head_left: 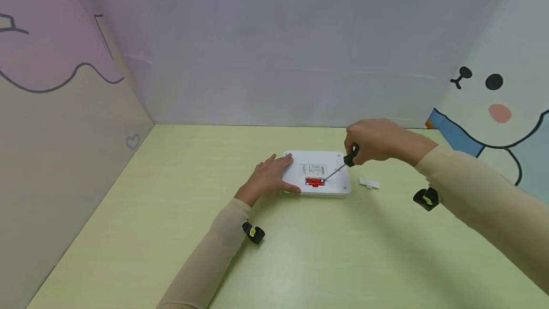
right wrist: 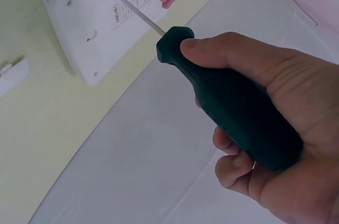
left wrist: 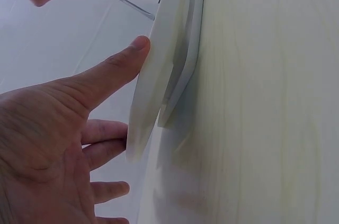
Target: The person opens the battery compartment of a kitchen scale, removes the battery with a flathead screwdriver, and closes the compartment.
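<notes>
A white flat device (head_left: 296, 162) lies on the table with its labelled back up. A red battery (head_left: 315, 181) sits in the slot near its front edge. My left hand (head_left: 272, 175) rests spread over the device's left end, thumb by the near edge and fingers fairly straight. With curled fingers, my right hand (head_left: 372, 140) grips the dark green handle of a screwdriver (right wrist: 233, 102). Its metal shaft slants down and left, the tip right at the battery's right end. The right thumb (right wrist: 228, 52) presses along the upper handle, just behind its collar.
A small white battery cover (head_left: 369, 183) lies to the right of the device. The pale yellow-green table (head_left: 214, 156) ends at a white back wall (head_left: 274, 61), with cartoon-printed panels on both sides. Each wrist wears a small black camera.
</notes>
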Demonstrator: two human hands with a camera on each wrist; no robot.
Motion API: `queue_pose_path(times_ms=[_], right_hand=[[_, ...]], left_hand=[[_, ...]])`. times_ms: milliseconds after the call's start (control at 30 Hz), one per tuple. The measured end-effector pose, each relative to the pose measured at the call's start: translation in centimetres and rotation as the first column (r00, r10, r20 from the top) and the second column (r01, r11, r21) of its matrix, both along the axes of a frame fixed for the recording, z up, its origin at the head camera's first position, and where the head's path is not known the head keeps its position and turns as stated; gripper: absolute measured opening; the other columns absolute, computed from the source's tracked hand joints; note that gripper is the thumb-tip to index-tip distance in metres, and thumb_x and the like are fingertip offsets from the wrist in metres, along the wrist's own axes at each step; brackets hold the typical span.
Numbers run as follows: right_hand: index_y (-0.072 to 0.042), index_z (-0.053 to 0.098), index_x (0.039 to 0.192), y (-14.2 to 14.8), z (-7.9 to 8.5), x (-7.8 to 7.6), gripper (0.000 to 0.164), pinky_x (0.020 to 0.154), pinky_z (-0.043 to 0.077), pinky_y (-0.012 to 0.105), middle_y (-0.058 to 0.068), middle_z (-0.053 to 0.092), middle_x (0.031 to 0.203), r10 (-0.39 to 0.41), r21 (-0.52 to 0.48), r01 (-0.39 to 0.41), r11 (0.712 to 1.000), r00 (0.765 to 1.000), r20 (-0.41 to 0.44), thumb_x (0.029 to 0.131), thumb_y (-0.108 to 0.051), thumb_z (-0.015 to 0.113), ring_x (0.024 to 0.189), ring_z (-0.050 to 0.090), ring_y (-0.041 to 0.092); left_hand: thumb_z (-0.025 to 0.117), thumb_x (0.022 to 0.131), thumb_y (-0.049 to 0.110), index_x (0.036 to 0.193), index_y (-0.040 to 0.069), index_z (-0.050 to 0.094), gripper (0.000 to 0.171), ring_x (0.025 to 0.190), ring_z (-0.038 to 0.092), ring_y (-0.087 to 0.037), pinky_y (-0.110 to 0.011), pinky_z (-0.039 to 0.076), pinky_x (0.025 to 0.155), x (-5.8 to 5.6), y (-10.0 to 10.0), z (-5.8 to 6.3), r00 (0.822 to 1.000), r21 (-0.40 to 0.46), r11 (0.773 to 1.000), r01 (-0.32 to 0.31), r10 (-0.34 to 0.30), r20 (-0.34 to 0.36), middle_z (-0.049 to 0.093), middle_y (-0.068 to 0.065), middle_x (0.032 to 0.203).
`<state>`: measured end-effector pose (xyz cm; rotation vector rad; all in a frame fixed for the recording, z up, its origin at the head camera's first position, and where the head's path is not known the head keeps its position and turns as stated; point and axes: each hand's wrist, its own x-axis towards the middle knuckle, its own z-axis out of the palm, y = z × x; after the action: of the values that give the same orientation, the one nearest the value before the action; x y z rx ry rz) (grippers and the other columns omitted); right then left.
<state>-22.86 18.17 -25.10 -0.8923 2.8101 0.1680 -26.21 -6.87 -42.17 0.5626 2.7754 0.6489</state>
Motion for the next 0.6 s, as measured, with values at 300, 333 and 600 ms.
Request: queue_pose_path(times_ms=[300,333,600], right_hand=[[-0.021,0.070,0.068,-4.1,1.3,-0.9,0.015,0.055,0.042,0.030,-0.005,0.065,0.075,-0.020,0.170,0.012,0.985,0.999,0.048,0.081,-0.019,0.077,0.066,0.054,0.014],[-0.021,0.069,0.065,-4.4,1.4,-0.9,0.018,0.054,0.040,0.029,-0.006,0.063,0.071,-0.017,0.181,0.008,0.984,0.999,0.050,0.081,-0.017,0.076,0.064,0.052,0.014],[-0.019,0.066,0.061,-5.2,1.3,-1.5,0.021,0.052,0.038,0.027,-0.007,0.059,0.061,-0.010,0.213,0.000,0.977,0.999,0.047,0.079,-0.012,0.075,0.060,0.051,0.013]], left_hand=[[0.083,0.070,0.055,0.153,0.021,0.036,0.101,0.151,0.019,-0.032,-0.058,0.020,0.118,0.3,-0.2,0.2,1.000,-0.015,1.000,-0.016,0.016,-0.009,0.028,0.006,0.161],[0.083,0.070,0.055,0.153,0.021,0.036,0.101,0.151,0.019,-0.032,-0.058,0.020,0.118,0.3,-0.2,0.2,1.000,-0.013,1.000,-0.018,0.018,-0.009,0.028,0.006,0.161],[0.083,0.070,0.054,0.153,0.021,0.036,0.101,0.150,0.020,-0.032,-0.058,0.020,0.118,0.4,0.1,0.1,1.000,-0.011,1.000,-0.026,0.025,-0.011,0.029,0.005,0.161]])
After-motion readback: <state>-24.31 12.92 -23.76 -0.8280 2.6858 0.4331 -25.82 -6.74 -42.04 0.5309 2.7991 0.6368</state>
